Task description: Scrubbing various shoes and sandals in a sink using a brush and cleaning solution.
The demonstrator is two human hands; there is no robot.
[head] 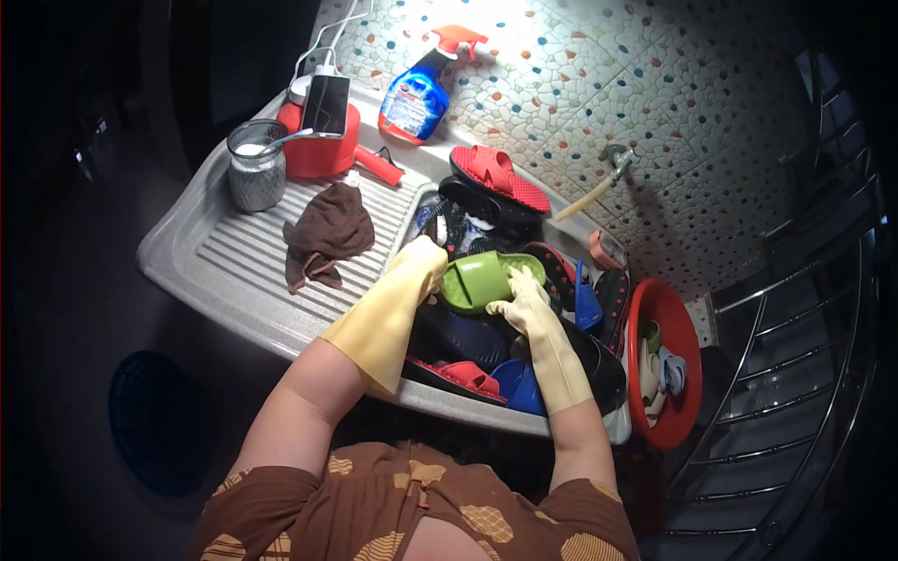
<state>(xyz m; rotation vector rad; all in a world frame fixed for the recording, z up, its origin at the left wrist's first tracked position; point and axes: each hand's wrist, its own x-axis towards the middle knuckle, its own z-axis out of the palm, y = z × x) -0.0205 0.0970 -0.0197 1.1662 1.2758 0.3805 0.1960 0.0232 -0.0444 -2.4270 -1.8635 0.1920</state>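
Observation:
A green plastic slide slipper (479, 278) is held level over the sink basin, between both my hands. My left hand (425, 265), in a yellow rubber glove, grips its left end; the fingers are mostly hidden behind the glove's back. In a paler rubber glove, my right hand (523, 298) holds the slipper's other end, with fingers on the footbed. Below and around it the basin is heaped with slippers: a red one with crossed straps (499, 177) on the far rim, a blue one (588, 301) to the right, and another red-strapped one (468, 375) near the front.
Left of the basin, a brown cloth (331, 228) lies on the ribbed drainboard (242, 245). Behind it stand a glass jar of white powder (257, 184), a red plastic container (316, 156), a phone (327, 105) and a spray bottle (415, 102). A tap (617, 161) and red tub (689, 365) are right.

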